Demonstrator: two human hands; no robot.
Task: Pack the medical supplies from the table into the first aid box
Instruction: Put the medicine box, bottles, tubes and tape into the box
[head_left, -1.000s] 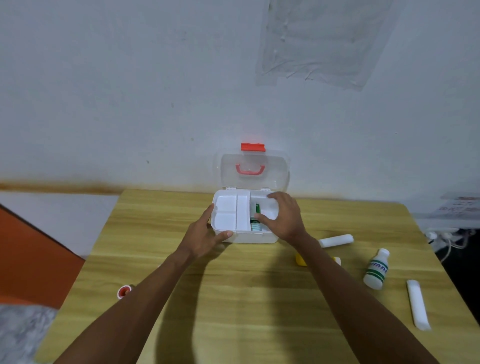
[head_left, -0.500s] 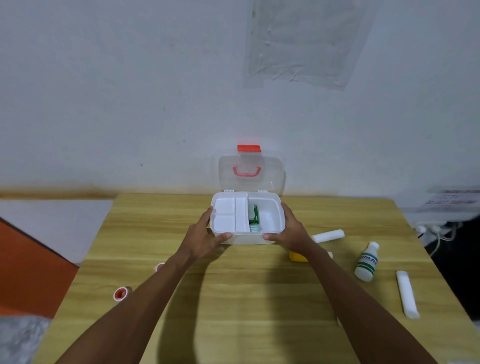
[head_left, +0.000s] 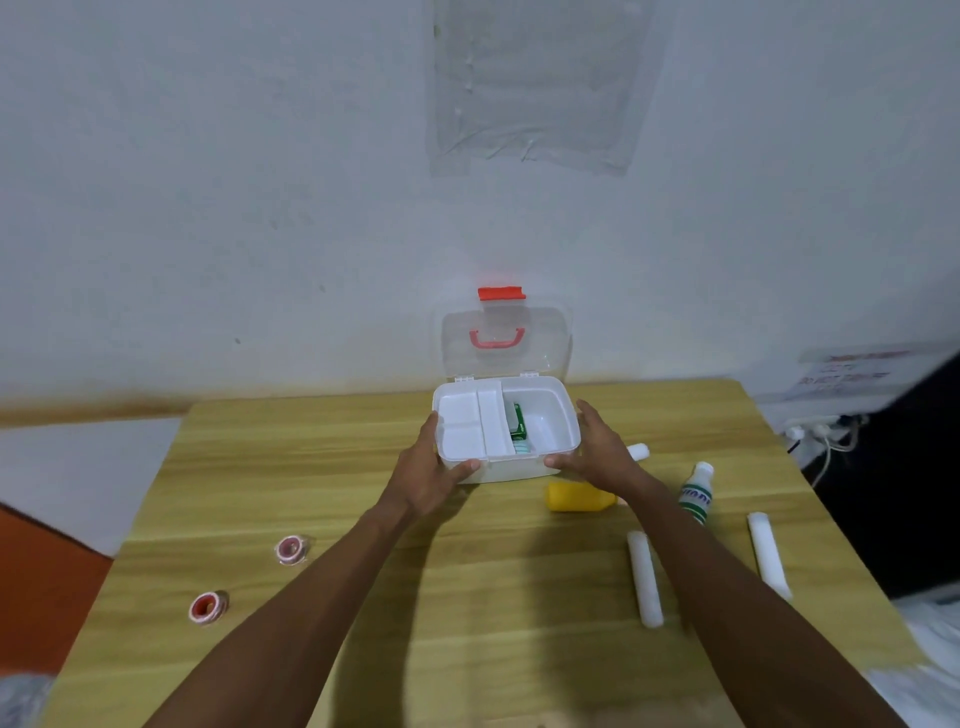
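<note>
The white first aid box (head_left: 563, 415) stands open at the table's far middle, its clear lid with red handle upright. A white divider tray fills its left half; a green packet (head_left: 518, 420) stands in the right half. My left hand (head_left: 428, 470) grips the box's left front corner. My right hand (head_left: 597, 454) holds its right side, thumb on the front wall. On the table lie a yellow bottle (head_left: 574, 497), a white bottle with green label (head_left: 696, 493), two white gauze rolls (head_left: 644, 577) (head_left: 769, 553), a third roll (head_left: 638, 451) partly hidden behind my right hand, and two red tape rolls (head_left: 291, 549) (head_left: 208, 607).
The wooden table (head_left: 467, 597) ends at a white wall behind the box. Cables and a plug (head_left: 826, 441) hang off the right edge near a dark object. An orange surface (head_left: 47, 587) sits at the lower left.
My right hand came out of the box's right compartment and now grasps its right side. The camera view shifted, showing more of the table and both tape rolls.
</note>
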